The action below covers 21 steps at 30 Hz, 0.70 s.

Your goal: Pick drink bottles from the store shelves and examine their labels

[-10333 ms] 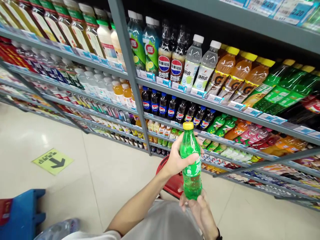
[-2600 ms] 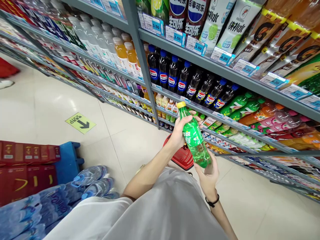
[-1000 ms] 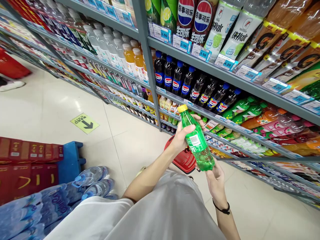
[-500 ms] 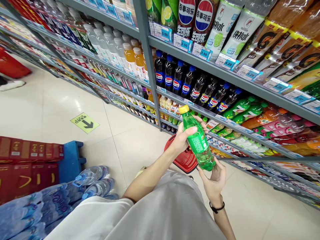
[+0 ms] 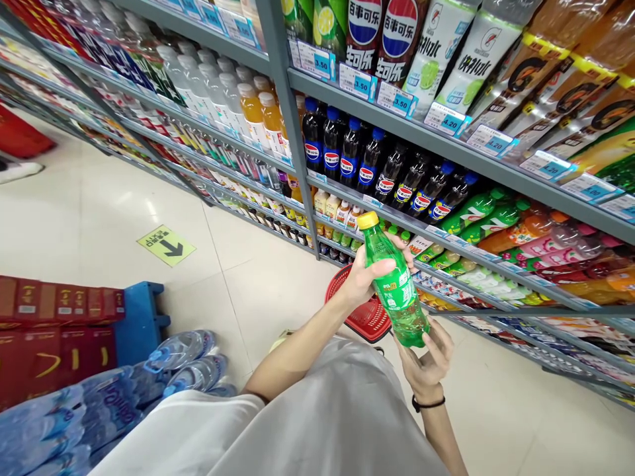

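A green bottle [image 5: 397, 291] with a yellow cap is tilted in front of me, cap toward the shelves. My left hand [image 5: 370, 271] wraps round its upper half, thumb across the front and fingers behind. At the bottle's base, the fingers of my right hand [image 5: 426, 357] press against the lower end; a black band circles that wrist. Below the bottle, partly hidden by it and my left arm, a red basket [image 5: 364, 317] stands on the floor.
Shelves [image 5: 446, 142] of drinks run across the front and right. Shrink-wrapped water bottles [image 5: 109, 403], red boxes [image 5: 47, 357] and a blue stand [image 5: 141, 320] are at lower left. A floor sticker [image 5: 166, 244] lies left of centre. Someone's shoe [image 5: 20, 172] shows at far left.
The bottle has turned about its length, so a different part of its label faces me. It and my right hand sit slightly lower. My left hand keeps its grip.
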Available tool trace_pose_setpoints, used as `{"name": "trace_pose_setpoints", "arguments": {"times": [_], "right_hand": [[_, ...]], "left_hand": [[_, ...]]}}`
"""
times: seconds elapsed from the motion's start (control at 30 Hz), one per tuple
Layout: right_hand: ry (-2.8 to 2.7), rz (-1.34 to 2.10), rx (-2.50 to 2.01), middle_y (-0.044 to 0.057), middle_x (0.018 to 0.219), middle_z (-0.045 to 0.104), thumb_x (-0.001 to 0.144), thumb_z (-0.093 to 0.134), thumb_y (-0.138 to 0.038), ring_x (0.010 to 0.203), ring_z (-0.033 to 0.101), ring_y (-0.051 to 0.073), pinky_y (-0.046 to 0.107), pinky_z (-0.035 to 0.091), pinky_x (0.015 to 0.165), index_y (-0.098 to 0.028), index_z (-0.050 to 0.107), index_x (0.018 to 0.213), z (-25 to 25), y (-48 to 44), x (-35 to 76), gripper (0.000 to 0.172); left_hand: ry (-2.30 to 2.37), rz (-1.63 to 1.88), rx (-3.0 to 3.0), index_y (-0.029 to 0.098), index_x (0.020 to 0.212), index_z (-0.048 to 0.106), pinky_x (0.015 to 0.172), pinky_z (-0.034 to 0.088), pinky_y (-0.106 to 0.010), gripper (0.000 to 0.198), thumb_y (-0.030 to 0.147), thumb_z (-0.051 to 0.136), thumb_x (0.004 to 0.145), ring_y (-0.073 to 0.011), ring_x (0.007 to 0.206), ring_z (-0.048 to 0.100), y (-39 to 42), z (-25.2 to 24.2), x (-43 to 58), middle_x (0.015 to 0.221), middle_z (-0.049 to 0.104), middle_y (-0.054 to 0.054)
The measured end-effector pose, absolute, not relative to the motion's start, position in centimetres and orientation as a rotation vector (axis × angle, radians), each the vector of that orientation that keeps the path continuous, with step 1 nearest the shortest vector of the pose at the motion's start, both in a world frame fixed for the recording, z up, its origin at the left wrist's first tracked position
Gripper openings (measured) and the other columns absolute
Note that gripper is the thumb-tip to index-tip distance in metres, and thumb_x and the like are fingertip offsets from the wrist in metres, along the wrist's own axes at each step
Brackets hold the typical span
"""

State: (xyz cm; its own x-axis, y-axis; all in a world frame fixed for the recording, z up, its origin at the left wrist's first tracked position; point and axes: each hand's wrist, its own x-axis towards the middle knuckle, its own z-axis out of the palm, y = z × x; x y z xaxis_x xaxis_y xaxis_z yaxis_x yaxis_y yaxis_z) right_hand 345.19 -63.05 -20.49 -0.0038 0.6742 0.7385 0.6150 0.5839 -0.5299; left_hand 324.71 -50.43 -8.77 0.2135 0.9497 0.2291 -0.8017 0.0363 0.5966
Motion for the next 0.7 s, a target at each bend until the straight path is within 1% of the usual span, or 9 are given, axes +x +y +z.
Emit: {"name": "trace_pose_setpoints", "arguments": {"times": [0.17,0.27,0.33,0.4,0.47,0.5,0.57,0.63,0.7], "right_hand": [[-1.621,0.157,-1.091,0.009,0.132,0.061,0.071,0.092,-0.011,0.117,0.068,0.031,0.051,0.062,0.092,-0.034,0.060,0.125,-19.3,-62.5,343.4,0.066],[-1.489,0.569,-1.138,0.010,0.134,0.064,0.071,0.094,-0.017,0.118,0.069,0.029,0.049,0.060,0.097,-0.032,0.053,0.136,-17.6,-62.2,342.2,0.079],[-1.412,1.081,-1.114,0.013,0.127,0.070,0.073,0.096,-0.034,0.110,0.072,0.030,0.047,0.062,0.093,-0.026,0.057,0.136,-16.7,-62.3,341.6,0.075],[-1.264,1.595,-0.954,0.015,0.116,0.074,0.076,0.089,-0.061,0.097,0.073,0.029,0.043,0.063,0.078,-0.021,0.066,0.127,-16.4,-62.5,341.0,0.069],[-1.053,1.845,-0.814,0.015,0.106,0.075,0.083,0.069,-0.082,0.086,0.072,0.027,0.037,0.060,0.062,-0.018,0.072,0.115,-17.0,-62.7,340.5,0.071],[-0.958,1.869,-0.799,0.014,0.101,0.076,0.088,0.059,-0.084,0.082,0.072,0.025,0.034,0.058,0.057,-0.018,0.073,0.111,-17.4,-62.8,340.3,0.072],[-0.845,1.820,-0.840,0.011,0.092,0.076,0.096,0.055,-0.077,0.072,0.070,0.020,0.031,0.056,0.055,-0.018,0.073,0.109,-18.6,-62.7,340.2,0.063],[-0.788,1.752,-0.902,0.006,0.095,0.076,0.092,0.074,-0.060,0.066,0.068,0.015,0.029,0.058,0.058,-0.021,0.070,0.121,-20.0,-62.5,340.6,0.048],[-0.725,1.704,-0.965,0.001,0.100,0.075,0.082,0.090,-0.040,0.061,0.066,0.011,0.026,0.058,0.060,-0.026,0.064,0.133,-21.6,-62.4,341.4,0.058]], "left_hand": [[0.259,1.346,0.684,0.019,0.106,0.066,0.078,0.057,-0.037,0.043,0.040,0.084,0.073,-0.0217,0.083,0.068,-50.5,-9.2,324.8,0.094,0.069,-0.007],[0.220,1.342,0.601,0.019,0.103,0.066,0.073,0.055,-0.034,0.041,0.038,0.082,0.071,-0.0182,0.076,0.064,-50.4,-9.2,325.0,0.087,0.066,-0.004],[0.227,1.342,0.548,0.020,0.100,0.065,0.075,0.056,-0.035,0.039,0.039,0.080,0.069,-0.0170,0.073,0.063,-50.2,-9.1,325.0,0.084,0.063,-0.002],[0.266,1.341,0.551,0.020,0.098,0.064,0.080,0.058,-0.038,0.039,0.041,0.078,0.068,-0.0182,0.074,0.064,-50.0,-9.2,324.9,0.082,0.063,-0.002],[0.314,1.326,0.612,0.020,0.098,0.065,0.083,0.059,-0.041,0.040,0.043,0.079,0.068,-0.0206,0.077,0.067,-49.8,-9.6,324.5,0.082,0.065,-0.003],[0.347,1.307,0.655,0.020,0.100,0.065,0.084,0.059,-0.041,0.042,0.044,0.080,0.068,-0.0218,0.079,0.069,-49.7,-10.0,324.2,0.084,0.067,-0.004],[0.436,1.239,0.754,0.020,0.104,0.066,0.084,0.061,-0.042,0.047,0.047,0.083,0.070,-0.0243,0.083,0.072,-49.4,-11.2,323.3,0.091,0.073,-0.006],[0.553,1.156,0.847,0.019,0.110,0.067,0.087,0.062,-0.044,0.053,0.051,0.085,0.072,-0.0265,0.087,0.075,-48.9,-12.6,322.3,0.097,0.077,-0.009],[0.662,1.081,0.909,0.018,0.112,0.067,0.094,0.061,-0.048,0.054,0.056,0.083,0.077,-0.0293,0.093,0.077,-48.2,-14.1,321.3,0.101,0.079,-0.011]]}}
